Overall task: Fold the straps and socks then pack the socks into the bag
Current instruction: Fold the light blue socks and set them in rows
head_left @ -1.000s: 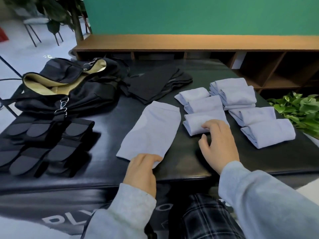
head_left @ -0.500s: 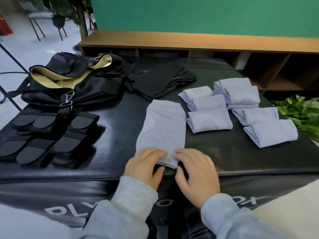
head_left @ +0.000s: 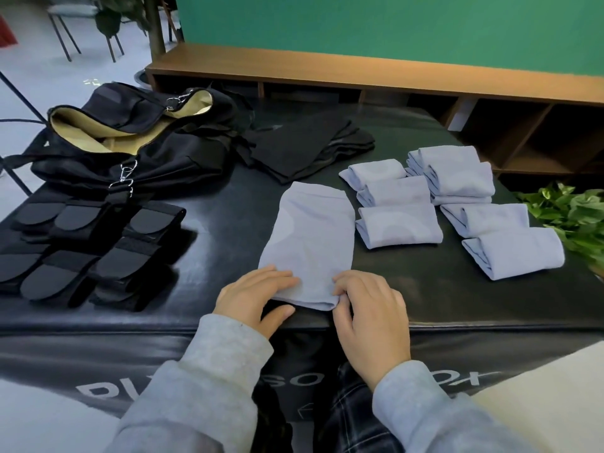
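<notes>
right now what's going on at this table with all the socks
A person is folding socks on a black padded table. Both hands grip the near end of a flat light blue sock: the left hand at its left corner, the right hand pinching its right corner. Folded light blue socks lie to the right, folded black straps to the left, and the open black bag waits behind, nothing visibly packed yet.

The only writing is on the front side of the black desk (head_left: 98, 351), below its top edge. The letters are big and pale grey. The person's sleeves cover a lot of them. At the left you can read "PL" (head_left: 94, 391). In the middle you can read "SO" (head_left: 302, 380). The letters at the right (head_left: 457, 379) are cut off and too hard to read. No whole word can be read.
</notes>
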The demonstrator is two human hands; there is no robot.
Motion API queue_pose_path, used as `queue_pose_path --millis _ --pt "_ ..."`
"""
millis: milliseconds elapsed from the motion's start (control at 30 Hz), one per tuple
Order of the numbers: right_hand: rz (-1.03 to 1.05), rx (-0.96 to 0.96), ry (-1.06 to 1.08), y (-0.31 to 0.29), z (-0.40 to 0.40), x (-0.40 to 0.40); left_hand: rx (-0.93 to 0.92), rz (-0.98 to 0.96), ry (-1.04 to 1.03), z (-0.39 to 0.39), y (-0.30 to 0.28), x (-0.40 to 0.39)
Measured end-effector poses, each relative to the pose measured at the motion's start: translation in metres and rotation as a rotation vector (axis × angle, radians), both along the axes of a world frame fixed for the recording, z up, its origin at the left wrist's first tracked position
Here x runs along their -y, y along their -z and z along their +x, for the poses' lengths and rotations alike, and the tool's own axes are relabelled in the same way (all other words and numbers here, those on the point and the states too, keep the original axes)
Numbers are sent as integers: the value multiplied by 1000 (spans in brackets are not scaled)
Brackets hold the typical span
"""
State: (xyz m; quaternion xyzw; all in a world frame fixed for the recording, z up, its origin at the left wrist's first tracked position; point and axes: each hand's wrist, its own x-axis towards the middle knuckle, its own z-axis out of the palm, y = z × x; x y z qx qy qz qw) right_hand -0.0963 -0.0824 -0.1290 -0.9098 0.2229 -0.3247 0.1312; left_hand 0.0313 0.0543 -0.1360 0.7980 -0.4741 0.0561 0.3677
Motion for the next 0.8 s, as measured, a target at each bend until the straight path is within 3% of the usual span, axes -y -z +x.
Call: queue_pose_path --millis 333,567,800 --pt "15 -88 -75 -3 -7 0 53 -45 -58 -3 -9 0" --pt "22 16 21 4 -5 1 -66 -45 32 -7 -16 -5" --pt "164 97 44 0 -5 1 -334 -110 -123 -17 -22 -8"
